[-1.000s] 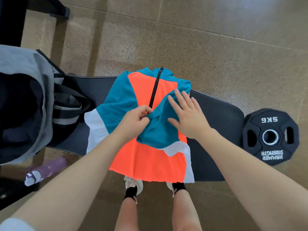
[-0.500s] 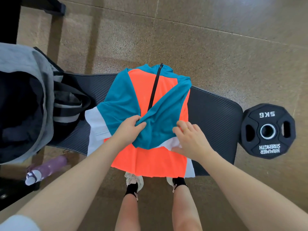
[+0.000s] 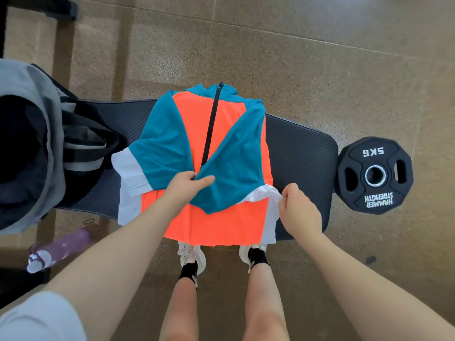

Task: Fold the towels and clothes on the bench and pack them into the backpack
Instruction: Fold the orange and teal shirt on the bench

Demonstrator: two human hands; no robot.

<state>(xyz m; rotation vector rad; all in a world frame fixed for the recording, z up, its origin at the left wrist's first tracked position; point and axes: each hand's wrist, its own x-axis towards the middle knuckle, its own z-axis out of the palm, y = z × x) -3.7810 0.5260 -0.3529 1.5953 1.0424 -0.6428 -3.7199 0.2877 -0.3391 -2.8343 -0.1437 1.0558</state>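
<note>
An orange, teal and white zip jacket [image 3: 197, 119] lies across the black bench [image 3: 302, 153], its hem hanging over the near edge. Both teal sleeves are folded in over the orange front. My left hand [image 3: 187, 185] pinches the edge of the right sleeve at the jacket's middle. My right hand [image 3: 298, 205] pinches that sleeve's white cuff at the jacket's right side. The grey backpack [image 3: 32, 134] stands open at the left end of the bench, its dark inside showing.
A folded dark garment with pale stripes [image 3: 83, 153] lies on the bench between backpack and jacket. A purple bottle [image 3: 59, 247] lies on the floor at lower left. A black 5 kg weight plate [image 3: 374, 175] sits on the floor right of the bench. My feet [image 3: 192, 257] stand under the jacket's hem.
My right hand has slid from flat on the teal sleeve down and right to its white cuff and now pinches it. My left hand stays on the sleeve edge.
</note>
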